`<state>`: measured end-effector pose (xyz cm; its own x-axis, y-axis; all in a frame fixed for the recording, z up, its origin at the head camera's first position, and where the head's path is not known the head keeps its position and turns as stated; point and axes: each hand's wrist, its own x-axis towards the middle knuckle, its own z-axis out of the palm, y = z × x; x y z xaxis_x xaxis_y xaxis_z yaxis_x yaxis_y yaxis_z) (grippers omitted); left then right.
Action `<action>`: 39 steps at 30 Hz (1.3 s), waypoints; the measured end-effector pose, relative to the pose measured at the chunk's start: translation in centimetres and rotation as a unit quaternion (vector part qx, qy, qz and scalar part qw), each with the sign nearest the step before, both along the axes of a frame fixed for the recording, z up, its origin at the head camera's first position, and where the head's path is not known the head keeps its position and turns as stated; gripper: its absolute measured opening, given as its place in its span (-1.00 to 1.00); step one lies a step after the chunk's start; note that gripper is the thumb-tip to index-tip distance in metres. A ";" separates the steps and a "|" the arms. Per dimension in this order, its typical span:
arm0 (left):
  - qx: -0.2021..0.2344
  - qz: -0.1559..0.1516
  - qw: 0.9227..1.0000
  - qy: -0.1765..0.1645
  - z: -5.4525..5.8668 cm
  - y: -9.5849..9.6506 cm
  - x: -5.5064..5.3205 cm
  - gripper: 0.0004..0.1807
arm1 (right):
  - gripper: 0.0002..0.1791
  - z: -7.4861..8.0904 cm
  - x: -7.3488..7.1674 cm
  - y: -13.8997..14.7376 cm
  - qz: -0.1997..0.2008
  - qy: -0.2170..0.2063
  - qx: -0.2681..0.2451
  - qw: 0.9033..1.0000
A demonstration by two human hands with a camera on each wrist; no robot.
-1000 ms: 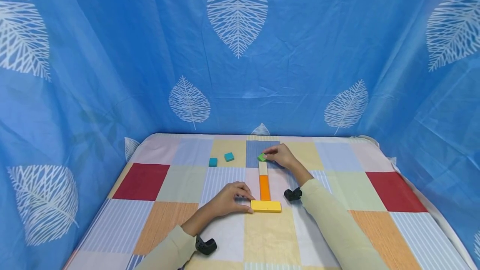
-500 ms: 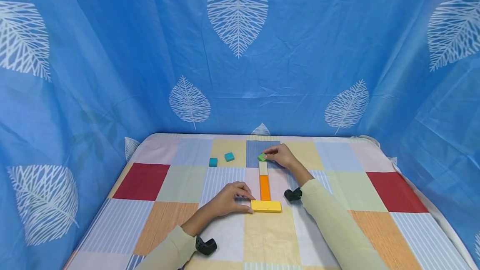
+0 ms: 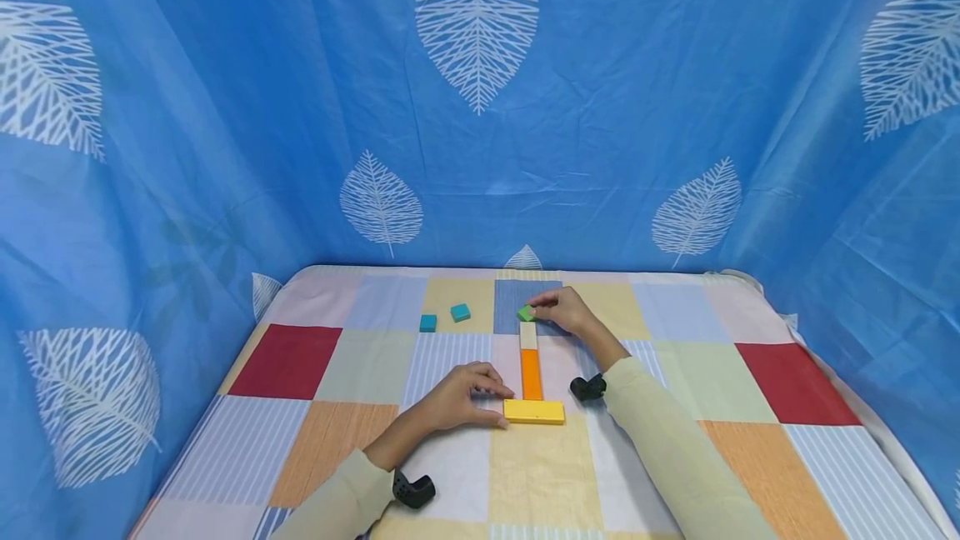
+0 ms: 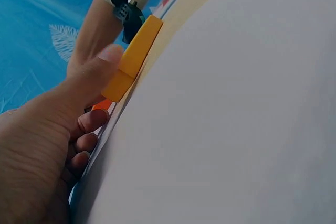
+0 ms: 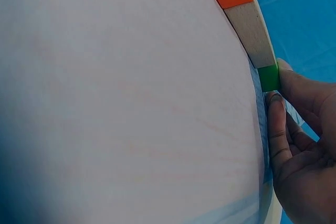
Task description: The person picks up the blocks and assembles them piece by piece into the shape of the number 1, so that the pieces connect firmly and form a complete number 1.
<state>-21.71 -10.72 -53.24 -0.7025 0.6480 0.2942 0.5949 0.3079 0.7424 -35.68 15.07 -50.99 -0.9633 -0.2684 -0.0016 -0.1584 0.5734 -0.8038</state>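
Observation:
In the head view a yellow rectangular block [image 3: 533, 412] lies crosswise on the cloth. My left hand [image 3: 457, 397] has its thumb and forefinger at the block's left end, thumb at the near corner and forefinger at the far one. Running away from it in a line are an orange block [image 3: 531, 375] and a pale wooden block [image 3: 528, 336]. At the far end sits a small green block [image 3: 526, 314], pinched by the thumb and forefinger of my right hand [image 3: 562, 309]. In the right wrist view the green block [image 5: 269, 78] meets the pale block's end.
Two small teal blocks [image 3: 428, 323] [image 3: 461, 312] lie apart at the back left. A patchwork cloth [image 3: 367, 365] covers the table, and a blue leaf-patterned curtain [image 3: 585, 148] hangs behind and at both sides. Both wrists wear black cameras [image 3: 414, 491].
My left forefinger has shifted slightly right along the yellow block's far edge. My right hand keeps its pinch on the green block, and the blocks' arrangement looks the same.

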 end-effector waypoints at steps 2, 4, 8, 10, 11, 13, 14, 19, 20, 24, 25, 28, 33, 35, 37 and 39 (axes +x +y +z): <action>0.004 -0.001 1.000 -0.001 0.0 0.0 -0.1 -0.64 | -0.76 0.0 0.0 0.1 -0.001 0.000 0.000 1.000; 0.003 0.000 1.000 -0.008 0.1 0.0 -0.1 -0.68 | -0.76 0.0 0.0 0.1 -0.003 0.000 0.001 1.000; 0.006 0.010 1.000 -0.029 0.2 0.0 -0.1 -0.76 | -0.76 0.0 0.0 0.0 -0.001 -0.001 -0.003 1.000; 0.008 0.016 0.999 -0.038 0.2 0.0 -0.2 -0.78 | -0.76 0.0 0.1 0.0 -0.001 -0.005 -0.009 1.000; 0.010 0.018 0.999 -0.042 0.2 0.1 -0.2 -0.79 | -0.76 0.0 0.2 0.1 0.000 -0.006 -0.012 1.000; 0.012 0.022 0.998 -0.053 0.3 0.2 -0.2 -0.79 | -0.76 -0.1 0.3 0.2 -0.002 -0.008 -0.019 1.000; 0.012 0.024 0.998 -0.060 0.5 0.2 -0.3 -0.79 | -0.77 -0.1 0.3 0.2 -0.002 -0.010 -0.022 1.000; 0.015 0.027 0.996 -0.085 1.3 0.1 -0.6 -0.79 | -0.77 -0.3 0.3 0.4 -0.006 -0.007 -0.018 1.000; 0.015 0.029 0.996 -0.085 1.5 -0.1 -0.7 -0.79 | -0.77 -0.2 0.3 0.4 -0.005 -0.005 -0.016 1.000; 0.013 0.044 0.996 -0.075 2.5 -1.0 -1.4 -0.78 | -0.77 0.0 0.2 0.2 -0.001 -0.006 -0.013 1.000; 0.012 0.049 0.996 -0.070 2.7 -1.3 -1.6 -0.77 | -0.77 0.0 0.2 0.2 0.000 -0.007 -0.015 1.000; 0.008 0.066 0.996 -0.056 3.5 -1.9 -2.2 -0.77 | -0.77 0.1 0.2 0.1 -0.003 -0.013 -0.020 1.000; -0.008 0.124 0.992 -0.026 4.6 -2.7 -2.9 -0.80 | -0.77 0.2 0.3 0.0 -0.007 -0.021 -0.020 1.000; -0.014 0.148 0.989 -0.010 4.7 -3.0 -3.3 -0.80 | -0.77 0.2 0.3 0.0 -0.007 -0.022 -0.017 1.000; -0.017 0.165 0.986 0.010 4.9 -3.2 -3.7 -0.78 | -0.76 0.2 0.2 0.1 -0.007 -0.021 -0.014 1.000; -0.019 0.178 0.984 0.026 5.0 -3.5 -4.2 -0.76 | -0.76 0.1 0.2 0.1 -0.006 -0.022 -0.014 1.000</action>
